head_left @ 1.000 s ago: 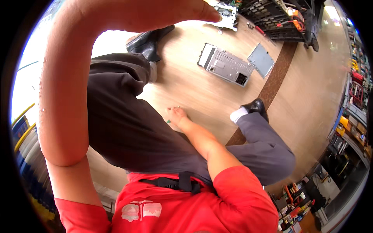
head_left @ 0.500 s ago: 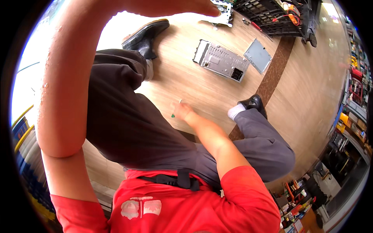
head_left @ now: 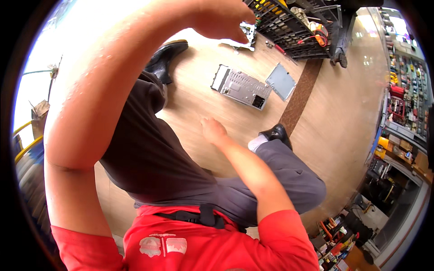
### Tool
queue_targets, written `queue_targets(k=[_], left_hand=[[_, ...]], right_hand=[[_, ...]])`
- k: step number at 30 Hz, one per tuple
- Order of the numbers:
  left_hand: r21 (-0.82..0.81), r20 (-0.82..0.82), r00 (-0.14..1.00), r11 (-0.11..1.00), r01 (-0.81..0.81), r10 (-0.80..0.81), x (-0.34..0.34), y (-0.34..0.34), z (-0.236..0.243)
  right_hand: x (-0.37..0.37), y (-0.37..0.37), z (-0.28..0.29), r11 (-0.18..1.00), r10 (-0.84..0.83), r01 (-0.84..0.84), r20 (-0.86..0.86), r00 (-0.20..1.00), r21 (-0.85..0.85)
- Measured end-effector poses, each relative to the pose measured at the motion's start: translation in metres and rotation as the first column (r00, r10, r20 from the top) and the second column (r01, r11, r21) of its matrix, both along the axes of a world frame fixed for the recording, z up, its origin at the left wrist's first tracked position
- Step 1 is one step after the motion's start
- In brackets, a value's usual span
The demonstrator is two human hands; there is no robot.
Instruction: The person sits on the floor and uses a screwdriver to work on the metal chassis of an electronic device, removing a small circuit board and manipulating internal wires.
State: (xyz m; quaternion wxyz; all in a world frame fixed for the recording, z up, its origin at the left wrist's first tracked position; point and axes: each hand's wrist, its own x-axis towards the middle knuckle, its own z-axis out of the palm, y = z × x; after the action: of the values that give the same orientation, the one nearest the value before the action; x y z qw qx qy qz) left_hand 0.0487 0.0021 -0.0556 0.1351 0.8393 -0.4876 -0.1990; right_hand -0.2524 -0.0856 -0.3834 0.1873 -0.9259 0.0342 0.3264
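Over the last 1.0 s the left hand has changed most: its thumb and fingers now show spread apart. That grip looks fairly wide, with nothing visible inside it. The hand overlaps the view of the bare metal frame and the edge of the black slatted crate; whether it touches either of the 2, I cannot tell.

The right hand is over the wood-look floor, between the legs. A small green spot visible at it 0.5 s ago no longer shows. Its fingers are loosely bent, and I cannot tell whether its grip holds something tiny.

The sheet-metal electronics chassis lies on the floor, beyond the right hand and well apart from it, with the flat grey panel just beside 1 end. Both appear farther left and lower than before, yet their arrangement is the same, so I read this as head movement, not handling. For the work, that suggests neither piece has advanced. The red-handled tool lies near the crate, apart from both hands.
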Motion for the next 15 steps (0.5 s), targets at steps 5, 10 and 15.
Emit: queue_targets(k=[5, 10, 15], left_hand=[[0.150, -0.074, 0.996, 0.987, 0.056, -0.045, -0.004, -0.012, -0.020], [0.234, -0.138, 0.989, 0.969, 0.082, -0.051, -0.004, -0.018, -0.030], [0.220, -0.103, 0.994, 0.973, 0.070, -0.048, -0.011, -0.021, -0.032]], right_hand=[[0.033, -0.061, 0.117, 0.995, -0.099, 0.085, 0.319, 0.942, 0.058], [0.071, -0.082, 0.174, 0.951, -0.300, 0.184, 0.601, 0.741, 0.248], [0.076, -0.067, 0.166, 0.954, -0.292, 0.186, 0.589, 0.754, 0.235]])
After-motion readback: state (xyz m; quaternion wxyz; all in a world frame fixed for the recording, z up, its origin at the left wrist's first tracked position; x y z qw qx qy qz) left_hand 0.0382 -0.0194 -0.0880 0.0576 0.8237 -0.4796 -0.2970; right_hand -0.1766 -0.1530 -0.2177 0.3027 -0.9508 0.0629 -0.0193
